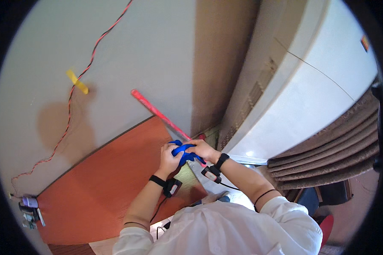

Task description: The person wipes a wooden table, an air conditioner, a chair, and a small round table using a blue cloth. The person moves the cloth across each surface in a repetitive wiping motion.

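Note:
A crumpled blue cloth (pixel 184 153) is bunched between my two hands. My left hand (pixel 170 158) grips its left side, the thumb pressed into the folds. On the other side, the fingers of my right hand (pixel 202 149) close over its upper edge. A long red pole (pixel 162 116) slants down from the wall and passes behind the cloth and my right hand. Whether the cloth touches or wraps the pole is hidden by my hands. Each wrist wears a black strap with a small cabled device.
The orange-brown tabletop (pixel 115 178) lies below my hands against a grey wall (pixel 140 47). Small items, including a purple container (pixel 30 201), sit at its far left. Yellow tape (pixel 77 82) fixes a red-black twisted wire to the wall. A tall white cabinet-like unit (pixel 293 95) and brown curtain (pixel 332 143) stand right.

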The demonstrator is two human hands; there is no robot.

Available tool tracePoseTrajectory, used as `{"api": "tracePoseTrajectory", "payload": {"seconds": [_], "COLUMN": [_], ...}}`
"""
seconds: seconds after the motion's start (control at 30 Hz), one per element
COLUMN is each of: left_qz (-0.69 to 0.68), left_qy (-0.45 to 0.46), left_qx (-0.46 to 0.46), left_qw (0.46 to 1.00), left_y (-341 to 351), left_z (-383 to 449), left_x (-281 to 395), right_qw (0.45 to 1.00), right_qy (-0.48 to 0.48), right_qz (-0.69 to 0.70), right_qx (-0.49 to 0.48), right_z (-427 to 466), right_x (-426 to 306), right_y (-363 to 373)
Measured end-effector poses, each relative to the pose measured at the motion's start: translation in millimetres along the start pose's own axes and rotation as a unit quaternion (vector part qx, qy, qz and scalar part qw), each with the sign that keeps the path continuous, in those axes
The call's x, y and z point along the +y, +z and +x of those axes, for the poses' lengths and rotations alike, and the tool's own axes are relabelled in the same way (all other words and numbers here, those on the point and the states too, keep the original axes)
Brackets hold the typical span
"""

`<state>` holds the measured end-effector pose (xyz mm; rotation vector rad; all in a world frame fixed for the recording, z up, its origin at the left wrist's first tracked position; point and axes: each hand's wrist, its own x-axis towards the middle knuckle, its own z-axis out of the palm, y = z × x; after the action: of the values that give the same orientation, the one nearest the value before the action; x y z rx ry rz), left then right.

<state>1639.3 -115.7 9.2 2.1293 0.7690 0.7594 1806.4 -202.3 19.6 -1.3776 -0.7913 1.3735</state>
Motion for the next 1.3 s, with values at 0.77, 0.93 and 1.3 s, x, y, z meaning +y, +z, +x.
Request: {"api": "tracePoseTrajectory", "payload": {"seconds": [0.77,0.93,1.3], "left_qz": [-0.014,0.079,0.076], "left_qy": [0.536,0.504,0.484], "left_qx": [0.182,0.187,0.217], "left_qw": [0.824,0.840,0.845], "left_y": [93,115,91], "left_z": [181,177,196], "left_x": [448,406,435], "right_qw": [0.382,0.470,0.392], "right_qy": [-0.523,-0.522,-0.530], "right_qz": [-0.622,-0.626,-0.606], "right_qx": [0.440,0.339,0.445], "right_z": [-279,-271,-237], "right_x": [-308,-281,-323], "right_y": [-224,-246,-223]}}
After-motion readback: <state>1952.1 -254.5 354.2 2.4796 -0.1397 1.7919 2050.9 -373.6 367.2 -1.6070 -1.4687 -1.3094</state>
